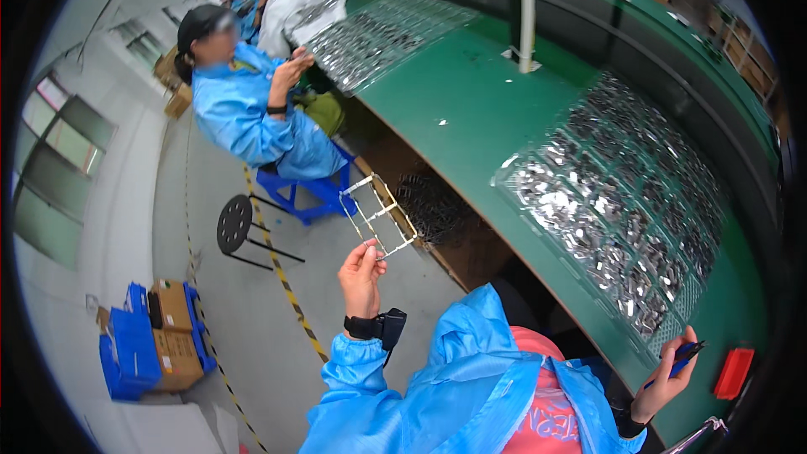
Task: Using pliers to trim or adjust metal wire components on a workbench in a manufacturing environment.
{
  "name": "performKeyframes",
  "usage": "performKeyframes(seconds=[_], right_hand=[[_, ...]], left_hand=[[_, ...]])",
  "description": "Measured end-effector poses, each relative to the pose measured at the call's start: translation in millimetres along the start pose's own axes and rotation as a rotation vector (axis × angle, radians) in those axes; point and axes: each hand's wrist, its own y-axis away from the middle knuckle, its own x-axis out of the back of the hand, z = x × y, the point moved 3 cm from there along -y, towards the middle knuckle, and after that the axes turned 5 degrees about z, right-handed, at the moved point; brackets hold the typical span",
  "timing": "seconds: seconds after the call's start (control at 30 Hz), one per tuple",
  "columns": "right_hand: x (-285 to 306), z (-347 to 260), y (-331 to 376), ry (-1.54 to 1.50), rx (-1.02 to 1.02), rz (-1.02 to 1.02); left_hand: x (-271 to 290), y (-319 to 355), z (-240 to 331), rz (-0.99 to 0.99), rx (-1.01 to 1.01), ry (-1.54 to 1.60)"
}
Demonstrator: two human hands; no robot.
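Note:
Between its thumb and fingers, my left hand (361,282) pinches the lower end of a thin, pale rectangular frame (383,212) with a crossbar. The frame is held up, tilted, over the floor beside the bench. My right hand (664,382) is wrapped round a small hand tool (685,355) with blue handles and a dark tip, which looks like nippers or pliers. That hand is at the bench's near right edge, close to a corner of a clear compartmented tray (580,282). Many small shiny metal pieces (588,202) fill the tray.
A green bench (454,130) runs along my right, with a red box (734,372) near its edge and a white post (526,13). Another tray of pieces (378,34) lies farther along, by a seated co-worker (244,109). A black stool (235,224) and stacked boxes (172,328) stand left.

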Motion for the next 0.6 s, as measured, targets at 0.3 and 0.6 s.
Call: performKeyframes(seconds=[0.3,0.6], right_hand=[[-79,-11,17,0.183,0.034,-0.333],[-110,-17,24,0.255,-0.020,-0.383]], left_hand=[[67,-20,-108,0.129,0.316,0.111],[29,-152,-127,0.002,0.282,-0.068]])
